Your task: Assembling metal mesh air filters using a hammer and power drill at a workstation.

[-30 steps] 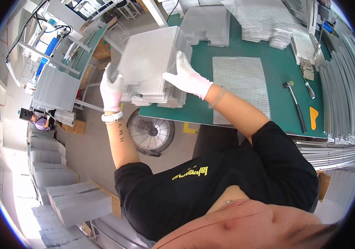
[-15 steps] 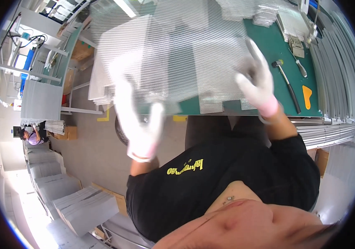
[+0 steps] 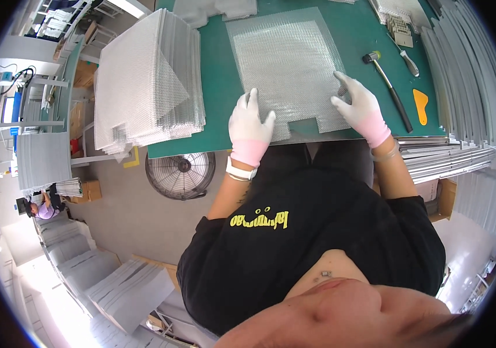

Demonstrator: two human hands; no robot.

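Two gloved hands (image 3: 249,129) (image 3: 363,110) (fingers parted) flank mesh sheets (image 3: 280,61) on a green table (image 3: 216,75), floor fan (image 3: 179,177) nearby.

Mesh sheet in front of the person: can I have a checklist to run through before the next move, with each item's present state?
1. Left hand at the left side of the mesh sheet: ok.
2. Right hand at its right side, fingers and thumb apart: ok.
3. Firm contact between hands and sheet: cannot tell.
4. Layers lined up: not ok; what looks like two layers show uneven top edges.
5. Stack at left squared: not ok; its top piece lies askew.
6. Hammer and orange scraper clear of the sheet: ok, both lie to its right.
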